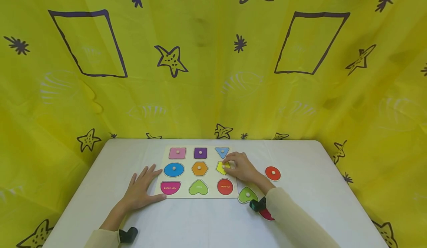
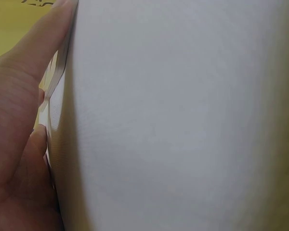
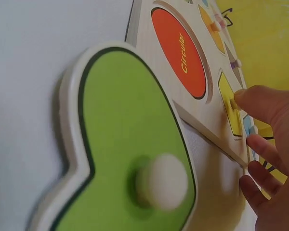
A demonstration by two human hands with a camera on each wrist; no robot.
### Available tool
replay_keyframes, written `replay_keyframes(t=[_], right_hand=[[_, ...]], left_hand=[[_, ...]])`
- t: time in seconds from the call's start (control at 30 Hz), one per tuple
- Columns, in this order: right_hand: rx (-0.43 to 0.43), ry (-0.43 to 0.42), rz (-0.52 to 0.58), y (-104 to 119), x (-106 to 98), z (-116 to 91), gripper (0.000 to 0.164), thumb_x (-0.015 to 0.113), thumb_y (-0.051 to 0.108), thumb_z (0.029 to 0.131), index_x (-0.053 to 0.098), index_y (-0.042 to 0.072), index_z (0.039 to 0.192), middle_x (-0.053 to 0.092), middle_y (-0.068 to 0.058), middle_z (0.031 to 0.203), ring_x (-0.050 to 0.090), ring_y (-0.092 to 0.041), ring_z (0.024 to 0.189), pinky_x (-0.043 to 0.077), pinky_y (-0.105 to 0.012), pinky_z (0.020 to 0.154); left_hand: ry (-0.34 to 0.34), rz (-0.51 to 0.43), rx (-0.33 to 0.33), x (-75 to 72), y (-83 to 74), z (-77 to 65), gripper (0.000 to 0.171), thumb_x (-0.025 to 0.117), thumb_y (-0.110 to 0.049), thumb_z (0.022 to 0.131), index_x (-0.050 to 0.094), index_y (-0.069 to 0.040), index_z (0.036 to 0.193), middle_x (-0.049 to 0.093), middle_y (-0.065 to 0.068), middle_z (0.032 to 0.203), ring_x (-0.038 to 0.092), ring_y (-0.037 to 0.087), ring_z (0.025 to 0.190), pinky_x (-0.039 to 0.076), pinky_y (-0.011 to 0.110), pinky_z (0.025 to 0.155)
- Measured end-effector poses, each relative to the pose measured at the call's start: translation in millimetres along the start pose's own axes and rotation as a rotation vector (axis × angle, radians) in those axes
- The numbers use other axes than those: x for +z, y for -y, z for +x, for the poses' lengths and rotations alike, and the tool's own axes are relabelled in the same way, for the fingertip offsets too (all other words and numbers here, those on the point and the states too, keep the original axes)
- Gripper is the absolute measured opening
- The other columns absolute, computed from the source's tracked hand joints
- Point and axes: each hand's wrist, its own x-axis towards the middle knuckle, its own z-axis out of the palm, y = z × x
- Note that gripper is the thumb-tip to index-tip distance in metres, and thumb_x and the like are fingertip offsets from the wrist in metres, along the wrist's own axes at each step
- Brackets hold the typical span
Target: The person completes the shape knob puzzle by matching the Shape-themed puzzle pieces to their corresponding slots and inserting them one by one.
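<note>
A cream wooden shape puzzle board (image 1: 211,175) lies on the white table. My right hand (image 1: 243,168) pinches the knob of the yellow pentagon piece (image 3: 225,94), which sits in its spot on the board. Flat against the board's left edge rests my left hand (image 1: 140,190), fingers spread and thumb at the near corner; the left wrist view shows mostly its thumb side and the tabletop. Pink, purple, light blue, blue and orange knobbed pieces occupy other spots. The half round, heart and circular (image 1: 225,187) spots show printed words and no knobs.
By the board's near right corner lies a loose green heart piece (image 1: 245,199) with a white knob. Farther right is a red circle piece (image 1: 271,176). A dark red piece (image 1: 267,214) is partly hidden under my right sleeve. A yellow patterned curtain (image 1: 200,103) surrounds the table.
</note>
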Motion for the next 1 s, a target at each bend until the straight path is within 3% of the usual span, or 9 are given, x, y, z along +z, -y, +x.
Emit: replay_keyframes(t=[0.23,0.47,0.8,1.0], right_hand=[[0.008,0.030,-0.001,-0.5,-8.0,-6.7,0.029,0.079,0.018,0.091,0.074,0.022,0.119,0.063,-0.003,0.137,0.051,-0.029,0.130,0.045,-0.054,0.109],[-0.057,0.015,0.001,-4.9,-15.4,-23.6,0.032,0.079,0.016,0.091,0.072,0.017,0.122,0.064,-0.006,0.134,0.055,-0.032,0.127,0.048,-0.055,0.105],[0.007,-0.049,0.010,-12.7,-31.2,-66.6,0.037,0.081,0.018,0.089,0.072,0.020,0.125,0.068,0.001,0.128,0.060,-0.025,0.120,0.055,-0.047,0.097],[-0.039,-0.079,0.007,-26.3,-39.2,-97.5,0.037,0.082,0.018,0.088,0.072,0.017,0.124,0.069,0.005,0.124,0.063,-0.022,0.116,0.056,-0.043,0.094]], left_hand=[[0.008,-0.006,-0.007,-0.8,0.3,0.0,0.098,0.082,-0.061,0.074,0.049,-0.014,0.153,0.034,0.022,0.163,0.018,0.049,0.151,0.003,0.075,0.117],[0.006,-0.004,-0.008,0.3,1.0,0.3,0.098,0.082,-0.061,0.074,0.049,-0.014,0.153,0.034,0.022,0.163,0.019,0.049,0.151,0.003,0.075,0.117],[0.004,-0.002,-0.014,1.2,0.2,-0.8,0.098,0.082,-0.062,0.073,0.049,-0.014,0.152,0.034,0.022,0.163,0.019,0.049,0.151,0.003,0.075,0.117],[-0.002,-0.005,-0.011,1.7,1.4,-0.2,0.098,0.083,-0.061,0.073,0.049,-0.015,0.153,0.034,0.021,0.163,0.019,0.049,0.151,0.003,0.075,0.117]])
